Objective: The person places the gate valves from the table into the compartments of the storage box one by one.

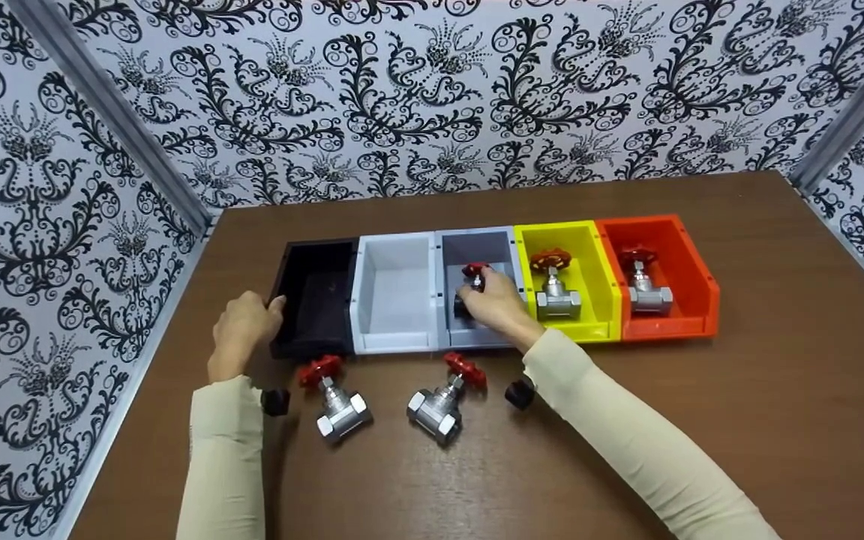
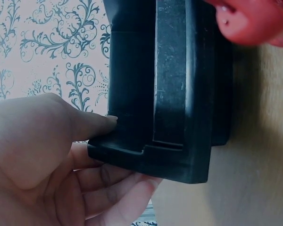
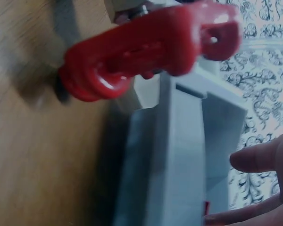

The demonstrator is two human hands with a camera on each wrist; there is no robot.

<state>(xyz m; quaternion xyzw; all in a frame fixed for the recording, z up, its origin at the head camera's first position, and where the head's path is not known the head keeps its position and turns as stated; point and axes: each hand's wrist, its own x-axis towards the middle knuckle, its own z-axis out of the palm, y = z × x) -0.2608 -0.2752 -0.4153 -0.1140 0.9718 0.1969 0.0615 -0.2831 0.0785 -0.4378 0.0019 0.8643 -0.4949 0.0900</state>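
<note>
Over the grey bin [image 1: 477, 247], the right hand [image 1: 498, 306] is gripping a valve [image 1: 473, 279]; dropped crooked, it may tip. Left hand [image 1: 243, 324] fingers are clasping the black bin [image 1: 317, 296].

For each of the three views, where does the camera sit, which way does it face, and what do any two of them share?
Head: looks forward and down at the table, five bins, both sleeved arms.
Left wrist: low beside the left hand, facing the black bin whose corner it grips.
Right wrist: low on the table, facing the grey bin and a red handwheel; fingertips show.
Shared: head and left wrist both show the black bin; head and right wrist both show the grey bin.
</note>
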